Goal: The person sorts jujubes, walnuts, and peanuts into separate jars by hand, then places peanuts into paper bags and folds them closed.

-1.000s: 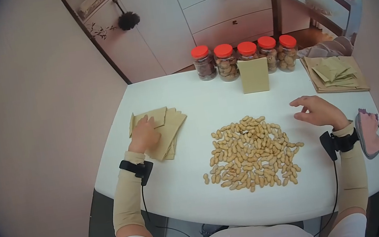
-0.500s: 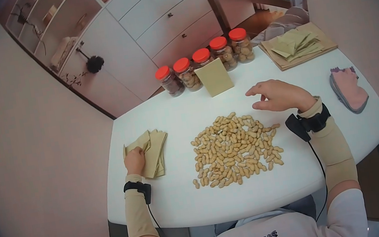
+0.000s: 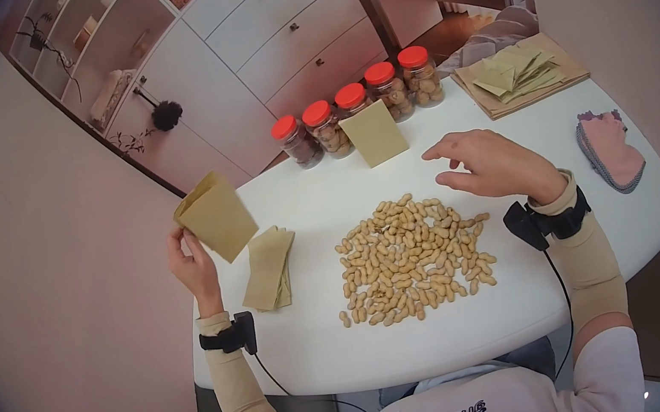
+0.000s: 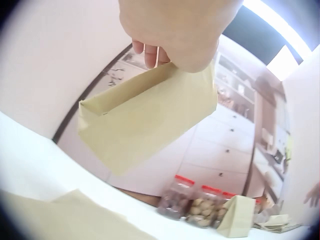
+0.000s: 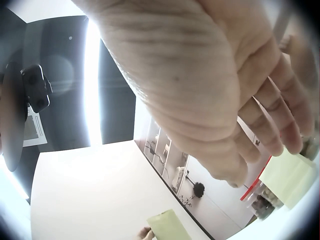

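My left hand (image 3: 194, 266) pinches a tan paper bag (image 3: 220, 219) by its edge and holds it up over the table's left side. In the left wrist view the bag (image 4: 150, 110) shows its mouth slightly parted, with fingers at the top edge. Below it, a small stack of flat paper bags (image 3: 268, 269) lies on the table. My right hand (image 3: 496, 164) hovers with relaxed fingers just beyond the right side of a spread of peanuts (image 3: 412, 262), holding nothing. Another paper bag (image 3: 374, 134) stands upright behind the peanuts.
Several clear jars with red lids (image 3: 327, 130) stand in a row at the table's back edge. At the back right, loose paper pieces (image 3: 516, 73) lie on a larger brown sheet (image 3: 576, 68). A pink and grey glove-like cloth item (image 3: 610, 149) lies at the right.
The left hand has lifted a paper bag off the stack and raised it up and to the left. The head view has turned leftward; the right hand stays near the peanuts.
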Demonstrator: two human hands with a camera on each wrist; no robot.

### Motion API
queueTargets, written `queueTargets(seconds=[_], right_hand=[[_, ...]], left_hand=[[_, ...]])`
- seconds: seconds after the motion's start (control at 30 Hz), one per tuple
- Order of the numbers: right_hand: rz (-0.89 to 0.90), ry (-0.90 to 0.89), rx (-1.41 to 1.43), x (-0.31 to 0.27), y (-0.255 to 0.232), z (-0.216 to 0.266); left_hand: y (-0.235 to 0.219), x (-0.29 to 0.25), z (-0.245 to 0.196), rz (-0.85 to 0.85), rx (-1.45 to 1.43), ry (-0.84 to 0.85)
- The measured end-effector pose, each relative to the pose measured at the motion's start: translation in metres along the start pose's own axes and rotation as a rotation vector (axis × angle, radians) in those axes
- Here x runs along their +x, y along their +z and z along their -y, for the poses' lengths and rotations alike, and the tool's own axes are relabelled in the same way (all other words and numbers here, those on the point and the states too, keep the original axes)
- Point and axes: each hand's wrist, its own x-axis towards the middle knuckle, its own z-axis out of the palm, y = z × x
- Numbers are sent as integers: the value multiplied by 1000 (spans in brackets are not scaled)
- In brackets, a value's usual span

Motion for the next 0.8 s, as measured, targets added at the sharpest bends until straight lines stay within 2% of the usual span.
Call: queueTargets(seconds=[0.03, 0.1, 0.17, 0.23, 0.37, 0.43, 0.5, 0.53, 0.6, 0.63, 0.7, 0.8], right_hand=[[-39, -24, 24, 1, 1, 6], [-89, -79, 52, 2, 4, 18], [-141, -130, 77, 3, 8, 32], [-266, -280, 140, 2, 12, 48], [-304, -364, 225, -4, 17, 71], [-313, -377, 210, -6, 22, 73], [-193, -351, 121, -6, 28, 71], [-195, -352, 122, -6, 28, 72], [51, -201, 87, -6, 28, 73], [50, -203, 89, -6, 30, 73], [-163, -288, 102, -6, 35, 71], [-257, -287, -1, -6, 35, 70]], left_hand=[[3, -2, -13, 0, 0, -4], [11, -10, -41, 113, -106, 33], [20, -18, -76, 152, -153, -2], [28, -25, -105, 224, -42, 272], [40, -38, -145, 342, -90, 374], [43, -44, -157, 434, -142, 411], [45, -48, -164, 443, -153, 420], [45, -50, -167, 462, -174, 421], [45, -54, -172, 492, -194, 423], [45, -56, -173, 492, -191, 423], [46, -58, -172, 497, -193, 407], [45, -57, -168, 472, -153, 399]])
